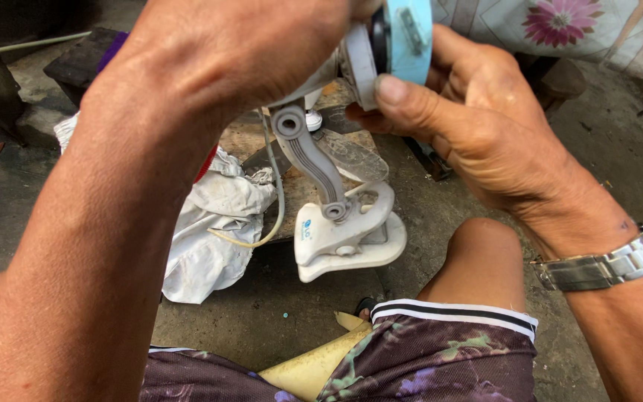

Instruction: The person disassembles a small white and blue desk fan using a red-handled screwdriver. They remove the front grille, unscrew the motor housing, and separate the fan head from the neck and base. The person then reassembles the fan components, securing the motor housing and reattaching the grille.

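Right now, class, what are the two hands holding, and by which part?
Both hold a small white fan by its head: the right hand pinches the round blue-and-white motor part at its rim, and the left hand grips its other side. The stand hangs free.

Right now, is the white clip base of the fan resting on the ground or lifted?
Lifted: both hands, left hand and right hand, hold the fan head, and the clip base hangs above the ground.

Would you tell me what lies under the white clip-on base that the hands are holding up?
Under the white clip base lie a small wooden board and bare concrete floor, with a crumpled white cloth beside. The board's far part is hidden.
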